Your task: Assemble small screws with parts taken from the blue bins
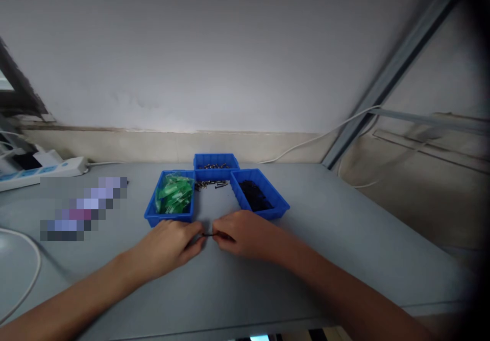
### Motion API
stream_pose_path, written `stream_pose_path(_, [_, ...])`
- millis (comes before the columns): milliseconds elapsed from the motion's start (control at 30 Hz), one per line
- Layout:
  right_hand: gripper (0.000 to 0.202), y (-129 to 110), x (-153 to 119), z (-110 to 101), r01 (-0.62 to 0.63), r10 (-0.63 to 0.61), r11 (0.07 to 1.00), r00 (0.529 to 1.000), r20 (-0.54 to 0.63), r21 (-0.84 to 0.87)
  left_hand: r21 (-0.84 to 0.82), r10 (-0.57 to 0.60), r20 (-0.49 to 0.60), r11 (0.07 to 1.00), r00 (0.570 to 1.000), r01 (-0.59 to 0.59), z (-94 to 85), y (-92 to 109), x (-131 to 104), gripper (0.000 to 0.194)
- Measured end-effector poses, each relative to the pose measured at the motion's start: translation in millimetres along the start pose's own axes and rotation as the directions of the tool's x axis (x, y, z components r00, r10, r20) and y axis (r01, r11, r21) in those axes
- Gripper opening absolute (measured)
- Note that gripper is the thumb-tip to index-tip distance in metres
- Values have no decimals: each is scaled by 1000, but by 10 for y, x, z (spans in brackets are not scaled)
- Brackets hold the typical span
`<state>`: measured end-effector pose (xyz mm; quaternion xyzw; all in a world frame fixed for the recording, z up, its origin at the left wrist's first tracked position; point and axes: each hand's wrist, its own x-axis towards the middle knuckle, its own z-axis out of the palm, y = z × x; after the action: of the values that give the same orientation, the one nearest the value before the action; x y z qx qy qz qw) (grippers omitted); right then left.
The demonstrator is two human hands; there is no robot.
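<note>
My left hand (174,244) and my right hand (245,234) meet over the grey table, in front of the bins. A small thin dark piece (207,235) spans the short gap between them, each hand pinching one end. Behind my left hand is a blue bin (168,217) of green clear-wrapped packets (174,194). Another blue bin (278,204), holding small black parts (254,195), stands just behind my right hand. At the back, a third blue bin (216,159) contains small metal screws (215,166). More loose screws (210,184) lie on the table before it.
A white power strip (61,169) with plugs sits at the far left. Near it lies a pixelated object (86,208). A white cable (36,259) curls at the left edge, and another (306,141) runs along the wall to a metal frame (352,111) at right.
</note>
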<state>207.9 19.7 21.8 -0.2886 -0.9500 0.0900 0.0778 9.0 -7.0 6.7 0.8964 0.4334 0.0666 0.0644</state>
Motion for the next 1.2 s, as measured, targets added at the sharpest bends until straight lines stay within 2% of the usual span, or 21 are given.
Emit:
stream_pose_path(267, [14, 7, 39, 101, 25, -26, 998, 1000, 13, 63, -118, 27, -57, 992, 998, -34, -64, 58, -25, 22])
stream_pose_path(400, [17, 25, 51, 118, 50, -50, 993, 999, -2, 108, -117, 49, -82, 991, 995, -58, -75, 58, -28, 17])
stream_pose_path(533, [17, 31, 56, 126, 52, -52, 996, 999, 2, 78, -111, 53, -124, 992, 991, -67, -83, 50, -24, 18])
stream_pose_path(667, [18, 29, 52, 115, 29, -30, 999, 999, 22, 36, -76, 89, -64, 993, 994, -94, -90, 45, -21, 17])
stream_pose_path(833, [19, 22, 32, 59, 17, -18, 999, 1000, -16, -38, 9, 8, 1, 1000, 1000, -8, -51, 9, -11, 15])
stream_pose_path(1067, [19, -49, 7, 45, 136, -143, 985, 988, -64, -111, 12, 35, 61, 999, 998, -36, 8, 36, -17, 18])
stream_pose_path(1200, [16, -35, 17, 36, 49, -53, 994, 998, -34, -101, 29, -6, 50, 1000, 999, 4, -2, 18, -15, 17])
